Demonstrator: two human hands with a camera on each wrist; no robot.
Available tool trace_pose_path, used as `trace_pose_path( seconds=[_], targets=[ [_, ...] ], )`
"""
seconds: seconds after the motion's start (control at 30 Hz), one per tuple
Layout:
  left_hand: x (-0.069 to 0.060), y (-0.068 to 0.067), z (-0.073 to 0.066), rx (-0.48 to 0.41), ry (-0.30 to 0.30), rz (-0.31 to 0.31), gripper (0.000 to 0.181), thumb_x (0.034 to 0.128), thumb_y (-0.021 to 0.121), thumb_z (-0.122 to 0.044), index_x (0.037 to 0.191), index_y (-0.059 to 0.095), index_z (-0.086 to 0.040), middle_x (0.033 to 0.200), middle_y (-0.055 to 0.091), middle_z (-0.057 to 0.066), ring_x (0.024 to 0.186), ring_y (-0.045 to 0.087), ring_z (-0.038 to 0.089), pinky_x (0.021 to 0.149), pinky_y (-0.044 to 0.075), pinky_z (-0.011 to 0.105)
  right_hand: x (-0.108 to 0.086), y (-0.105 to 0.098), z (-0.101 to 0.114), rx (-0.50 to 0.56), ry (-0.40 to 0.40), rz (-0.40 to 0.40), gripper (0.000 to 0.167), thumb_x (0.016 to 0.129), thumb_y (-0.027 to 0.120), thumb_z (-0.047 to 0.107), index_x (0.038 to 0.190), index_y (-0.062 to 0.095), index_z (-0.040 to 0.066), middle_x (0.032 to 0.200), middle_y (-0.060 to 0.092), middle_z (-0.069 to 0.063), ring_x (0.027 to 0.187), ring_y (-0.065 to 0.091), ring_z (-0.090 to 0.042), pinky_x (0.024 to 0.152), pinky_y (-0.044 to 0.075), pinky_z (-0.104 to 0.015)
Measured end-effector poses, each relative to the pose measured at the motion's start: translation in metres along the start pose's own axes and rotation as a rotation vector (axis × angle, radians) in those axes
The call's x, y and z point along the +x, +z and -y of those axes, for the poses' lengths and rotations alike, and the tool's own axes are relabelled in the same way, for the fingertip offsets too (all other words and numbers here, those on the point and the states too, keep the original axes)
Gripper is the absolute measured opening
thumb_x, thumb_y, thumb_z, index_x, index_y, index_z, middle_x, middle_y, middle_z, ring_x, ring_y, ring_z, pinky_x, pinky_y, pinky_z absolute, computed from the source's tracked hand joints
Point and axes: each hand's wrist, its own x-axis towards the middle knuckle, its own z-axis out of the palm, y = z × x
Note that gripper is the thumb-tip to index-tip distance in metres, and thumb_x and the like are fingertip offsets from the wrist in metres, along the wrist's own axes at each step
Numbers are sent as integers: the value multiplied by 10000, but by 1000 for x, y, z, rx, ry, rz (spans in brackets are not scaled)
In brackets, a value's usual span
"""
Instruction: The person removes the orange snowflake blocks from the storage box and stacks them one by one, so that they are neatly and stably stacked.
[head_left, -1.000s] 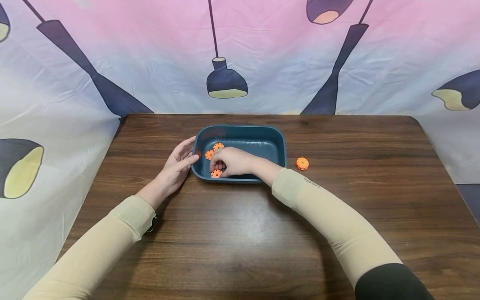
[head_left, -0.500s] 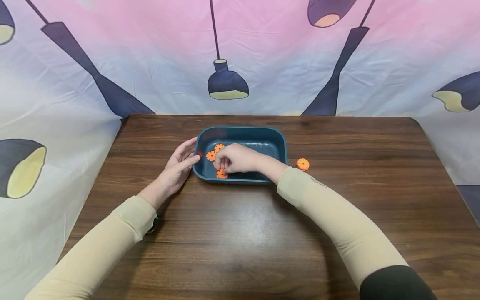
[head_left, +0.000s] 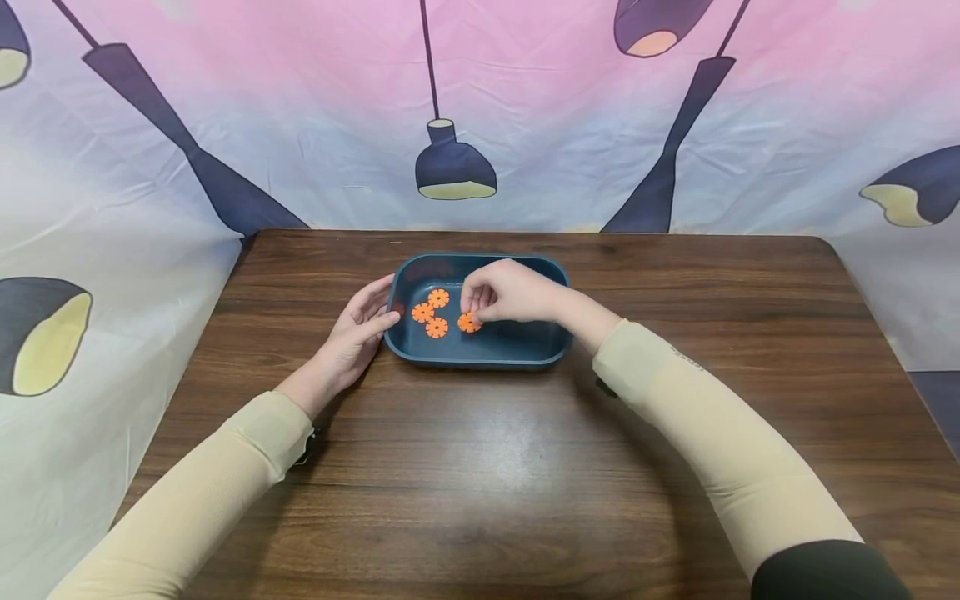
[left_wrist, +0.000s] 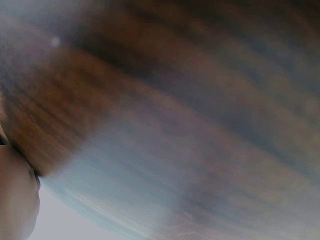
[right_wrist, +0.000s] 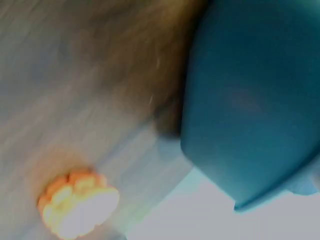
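A dark teal rectangular plastic bin stands on the table. My left hand holds its left end, thumb at the rim and fingers along the outside. Above the bin's floor, my right hand pinches an orange notched plastic disc between thumb and fingers. Toward the left end inside lie three more discs of the same kind, one of them a loose orange disc. The right wrist view shows the bin's outer wall; the left wrist view is mostly blurred table.
The wooden table runs back to a printed cloth backdrop. Outside the bin, a small stack of orange discs lies on the table in the right wrist view; the right forearm hides it in the head view.
My right hand has moved right and slightly away from the bin's left end, carrying the orange disc. The other discs there are now uncovered. My left hand stays at the bin.
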Motion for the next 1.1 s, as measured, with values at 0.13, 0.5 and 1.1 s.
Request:
trace_pose_path(
  seconds=[0.13,0.5,1.1],
  targets=[
    [0,0,-1,-6,6,-2,559,1059,559,21,1560,474,-209,1428,531,-84,1347,464,113,1067,447,171,-11,-13,-4,3,-4,-46,58,961,762,47,1012,757,75,965,761,-71,903,678,-197,859,588,-350],
    [-1,1,-2,-14,10,-6,544,1059,555,26,1537,495,-226,1415,536,-81,1322,481,110,1047,464,161,-45,-42,-16,57,59,-145,74,959,749,27,1014,769,73,950,774,-72,881,687,-195,832,587,-321],
    [-1,1,-1,-26,11,-4,541,1053,555,36,1528,505,-218,1415,540,-72,1312,488,128,1038,476,165,-111,-65,-49,159,218,-334,73,943,787,38,1016,783,37,939,765,-52,842,675,-140,787,575,-207]
  ],
)
